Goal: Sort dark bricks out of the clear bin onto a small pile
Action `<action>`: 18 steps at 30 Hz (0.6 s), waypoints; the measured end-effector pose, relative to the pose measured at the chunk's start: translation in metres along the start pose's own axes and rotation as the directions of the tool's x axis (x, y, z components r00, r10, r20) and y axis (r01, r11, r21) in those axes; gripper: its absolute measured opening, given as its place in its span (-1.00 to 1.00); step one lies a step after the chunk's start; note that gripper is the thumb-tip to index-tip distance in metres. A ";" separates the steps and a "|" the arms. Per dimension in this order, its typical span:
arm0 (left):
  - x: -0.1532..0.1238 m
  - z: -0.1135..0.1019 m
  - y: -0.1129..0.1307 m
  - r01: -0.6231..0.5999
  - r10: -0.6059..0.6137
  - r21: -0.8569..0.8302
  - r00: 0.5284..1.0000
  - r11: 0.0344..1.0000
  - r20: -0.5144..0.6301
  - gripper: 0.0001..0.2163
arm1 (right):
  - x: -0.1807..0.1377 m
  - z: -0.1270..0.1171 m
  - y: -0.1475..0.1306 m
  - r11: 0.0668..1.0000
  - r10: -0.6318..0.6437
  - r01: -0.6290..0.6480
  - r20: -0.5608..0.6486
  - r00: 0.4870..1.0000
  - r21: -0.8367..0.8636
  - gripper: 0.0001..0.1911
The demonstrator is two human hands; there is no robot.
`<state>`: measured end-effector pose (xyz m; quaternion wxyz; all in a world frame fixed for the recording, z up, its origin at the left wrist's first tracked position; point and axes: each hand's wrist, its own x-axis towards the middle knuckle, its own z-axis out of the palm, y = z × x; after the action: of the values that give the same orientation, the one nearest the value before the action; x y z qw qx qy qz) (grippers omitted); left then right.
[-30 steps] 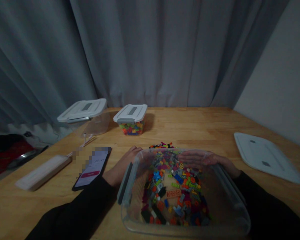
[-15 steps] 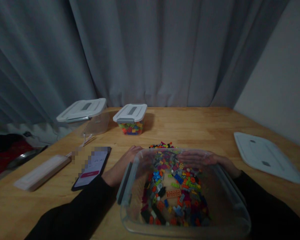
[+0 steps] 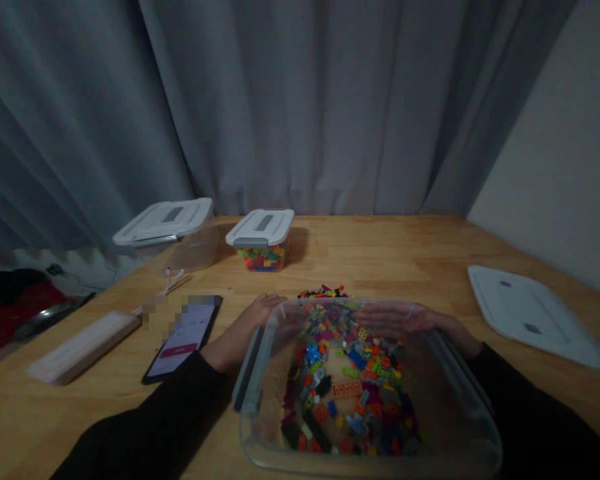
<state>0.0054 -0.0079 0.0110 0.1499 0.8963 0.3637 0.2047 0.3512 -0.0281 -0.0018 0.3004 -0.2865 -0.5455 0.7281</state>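
Both hands clasp the far end of the clear bin of bricks: left hand at its far-left corner, right hand curled along the far rim. The bin's long axis runs near-to-far, between the 2 arms.

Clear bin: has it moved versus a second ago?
Barely. The clear bin keeps its place beside the phone; its near rim sits slightly lower, about as much as the camera itself shifted. Both hands, left hand and right hand, hold its far end.
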 end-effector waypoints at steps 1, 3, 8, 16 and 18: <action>0.001 0.001 0.000 0.005 -0.005 0.005 1.000 1.000 0.003 -0.77 | 0.000 0.000 -0.001 1.000 0.007 -0.007 0.000 1.000 -0.010 -0.36; 0.001 0.001 0.000 0.024 -0.023 0.026 1.000 0.999 -0.020 -0.79 | 0.000 0.000 -0.002 1.000 0.005 -0.005 0.015 1.000 -0.022 -0.34; 0.001 -0.002 0.006 0.048 -0.046 0.040 0.998 0.998 -0.052 -0.83 | -0.003 0.000 -0.005 0.999 0.021 -0.020 0.032 0.999 -0.043 -0.34; 0.004 0.002 0.004 0.014 -0.012 0.124 1.000 0.992 -0.014 -0.82 | -0.003 0.000 0.000 1.000 -0.014 0.014 0.015 1.000 -0.005 -0.42; 0.002 0.000 0.007 0.034 -0.031 0.122 0.999 0.992 -0.023 -0.80 | -0.002 -0.001 0.000 1.000 -0.010 0.010 -0.003 1.000 -0.010 -0.42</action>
<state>0.0111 -0.0116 0.0142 0.0941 0.8956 0.3916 0.1890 0.3531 -0.0294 -0.0021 0.3033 -0.2867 -0.5501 0.7234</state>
